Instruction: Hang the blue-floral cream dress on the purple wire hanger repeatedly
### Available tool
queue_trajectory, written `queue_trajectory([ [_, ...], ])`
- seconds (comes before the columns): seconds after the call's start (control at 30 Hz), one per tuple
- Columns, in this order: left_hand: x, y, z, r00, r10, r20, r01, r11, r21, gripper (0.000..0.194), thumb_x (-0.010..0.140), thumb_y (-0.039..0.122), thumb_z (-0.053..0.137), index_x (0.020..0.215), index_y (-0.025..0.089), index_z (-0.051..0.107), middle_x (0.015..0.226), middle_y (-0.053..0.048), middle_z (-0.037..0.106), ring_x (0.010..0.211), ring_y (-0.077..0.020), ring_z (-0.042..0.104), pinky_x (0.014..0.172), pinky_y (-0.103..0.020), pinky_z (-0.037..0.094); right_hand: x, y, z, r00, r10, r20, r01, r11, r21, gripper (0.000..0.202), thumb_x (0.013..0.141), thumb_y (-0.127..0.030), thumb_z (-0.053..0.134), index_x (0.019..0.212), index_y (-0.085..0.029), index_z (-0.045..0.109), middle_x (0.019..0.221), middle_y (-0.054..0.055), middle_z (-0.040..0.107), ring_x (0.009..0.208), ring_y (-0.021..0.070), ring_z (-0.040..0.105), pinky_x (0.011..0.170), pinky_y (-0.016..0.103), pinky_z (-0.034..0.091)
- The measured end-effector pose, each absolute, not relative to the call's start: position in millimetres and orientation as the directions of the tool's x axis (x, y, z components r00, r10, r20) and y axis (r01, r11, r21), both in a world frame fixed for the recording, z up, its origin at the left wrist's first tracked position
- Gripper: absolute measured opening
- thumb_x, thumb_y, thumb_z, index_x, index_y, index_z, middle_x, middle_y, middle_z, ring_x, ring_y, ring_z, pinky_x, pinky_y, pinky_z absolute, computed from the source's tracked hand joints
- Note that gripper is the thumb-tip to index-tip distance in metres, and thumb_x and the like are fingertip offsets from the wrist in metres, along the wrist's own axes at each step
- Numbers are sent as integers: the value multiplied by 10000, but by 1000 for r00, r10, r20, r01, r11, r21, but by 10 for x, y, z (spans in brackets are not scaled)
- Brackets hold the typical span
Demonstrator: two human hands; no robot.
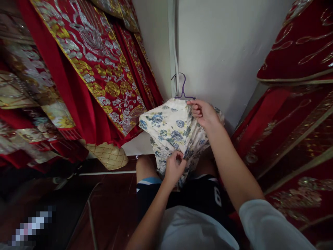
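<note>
Pale sleeve [270, 222] up close, right fingers [197, 109] pinching the floral garment [169, 128] up top, left fingers [178, 153] clamped lower on it, so just hold it lightly taut imo.

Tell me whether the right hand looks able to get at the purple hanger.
Probably yes: the right hand is at the floral garment's top edge, close by the purple hanger, whose hook shows uncovered; nothing visible blocks the way.

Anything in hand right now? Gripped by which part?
Yes, the floral garment: the right hand pinches its top edge near the purple hanger; the left hand pinches the front lower down.
</note>
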State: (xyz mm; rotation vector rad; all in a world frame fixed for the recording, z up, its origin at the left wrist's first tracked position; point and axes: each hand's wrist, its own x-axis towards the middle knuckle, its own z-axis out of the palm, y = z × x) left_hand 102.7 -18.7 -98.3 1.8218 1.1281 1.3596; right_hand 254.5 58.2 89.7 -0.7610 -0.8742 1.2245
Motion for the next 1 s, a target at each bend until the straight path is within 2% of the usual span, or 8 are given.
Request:
queue_trajectory([
  [0.13, 1015, -222, -952, 172, 889, 425, 230, -456, 860, 97, 756, 107, 543, 808, 174, 590, 756, -4, 624, 732, -153, 607, 734, -269, 464, 2527, 505, 832, 189, 955, 227, -381, 285, -879, 77, 750, -166, 612, 702, -116, 645, 451, -65, 448, 351, 14, 299, 323, 144, 139],
  [0.23, 986, -120, -598, 258, 826, 501, 190, -552, 812, 94, 836, 135, 541, 859, 176, 623, 849, -38, 680, 813, -165, 643, 797, -287, 490, 2514, 441, 747, 216, 939, 268, -321, 327, -889, 86, 739, -210, 635, 700, -133, 639, 452, -61, 468, 346, 24, 332, 328, 153, 170],
  [0.43, 973, 404, 449, 204, 541, 816, 262, -833, 487, 305, 952, 249, 535, 1246, 206, 599, 911, -38, 674, 804, -155, 611, 801, -298, 476, 2485, 310, 665, 215, 914, 345, -240, 392, -888, 95, 706, -236, 638, 663, -152, 636, 451, -55, 487, 353, 33, 368, 343, 166, 194],
  [0.6, 1070, 637, 775, 311, 460, 832, 351, -869, 349, 193, 965, 308, 539, 891, 180, 664, 787, -30, 623, 723, -151, 551, 690, -278, 419, 2462, 361, 622, 199, 894, 401, -174, 435, -884, 135, 720, -287, 634, 656, -169, 632, 435, -71, 441, 364, 44, 338, 369, 195, 201],
  [0.7, 1098, 602, 846, 242, 451, 859, 306, -876, 373, 224, 964, 347, 542, 843, 180, 631, 769, -25, 608, 719, -146, 541, 676, -270, 411, 2447, 473, 459, 231, 872, 431, -84, 459, -884, 159, 722, -294, 620, 617, -174, 615, 427, -73, 418, 382, 54, 328, 399, 214, 211],
  [0.83, 912, 640, 972, -29, 498, 867, 183, -850, 494, 232, 934, 398, 583, 834, 190, 614, 758, -12, 592, 737, -137, 552, 686, -248, 428, 2394, 477, 102, 213, 897, 388, -67, 410, -910, 167, 693, -283, 605, 567, -174, 613, 416, -63, 423, 400, 67, 335, 425, 229, 219],
  [0.9, 690, 741, 983, -206, 558, 804, 100, -805, 584, 238, 884, 410, 643, 803, 190, 604, 745, 0, 577, 718, -127, 550, 672, -234, 433, 2361, 390, -36, 192, 923, 332, -145, 362, -921, 165, 682, -289, 607, 569, -171, 628, 410, -64, 419, 398, 68, 326, 423, 231, 204],
  [1.0, 291, 911, 854, -407, 718, 565, -145, -662, 736, 245, 833, 409, 674, 784, 192, 569, 703, 25, 532, 639, -107, 539, 616, -219, 435, 2303, 216, -122, 193, 941, 279, -241, 322, -916, 160, 663, -290, 620, 561, -167, 630, 396, -69, 404, 385, 59, 296, 416, 229, 171],
])
